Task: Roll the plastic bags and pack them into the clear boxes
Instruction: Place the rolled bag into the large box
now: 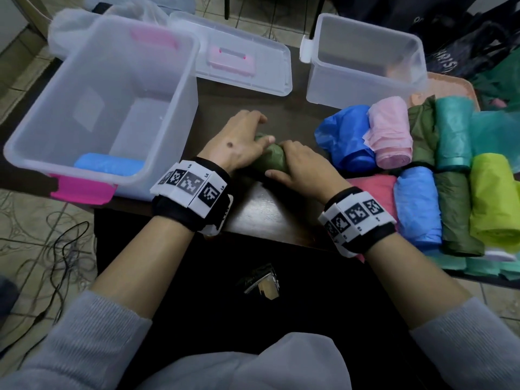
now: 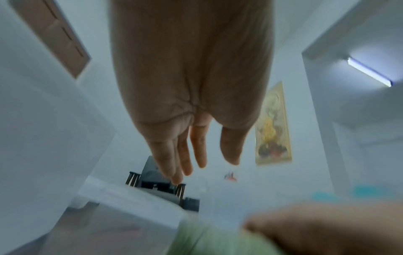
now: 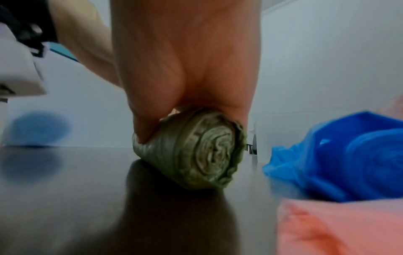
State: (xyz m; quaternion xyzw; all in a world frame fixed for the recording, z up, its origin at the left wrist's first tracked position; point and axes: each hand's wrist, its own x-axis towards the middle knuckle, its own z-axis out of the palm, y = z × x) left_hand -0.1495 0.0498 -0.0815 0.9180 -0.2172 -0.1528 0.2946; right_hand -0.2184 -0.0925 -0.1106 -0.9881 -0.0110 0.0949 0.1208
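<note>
The dark bench (image 1: 254, 205) carries two clear boxes: a large box with pink latches (image 1: 70, 88) at the left, holding one rolled light-blue bag (image 1: 108, 166) in its near corner, and a smaller clear box (image 1: 365, 57) at the far right with nothing visible inside. Between them, at the far edge, lies a clear lid with a pink handle (image 1: 233, 61). Right of the working area, a pile of rolled bags (image 1: 439, 153) in blue, pink, olive, teal and yellow-green sits packed side by side, partly on a pink tray (image 1: 455, 85); a flat red bag (image 1: 368, 182) lies under the right wrist. At centre, the olive-green bag roll (image 1: 271, 159) rests on the bench, well clear of both boxes. The left hand (image 1: 242, 142) lies over its far end with fingers (image 2: 182, 155) extended and relaxed, gripping nothing. The right hand (image 1: 304, 167) presses its near end, thumb and fingers (image 3: 141, 127) curled around the roll. Both wrists wear black bands with white coded marker tiles (image 1: 191, 187); small digits on them are too blurred to confirm.
</note>
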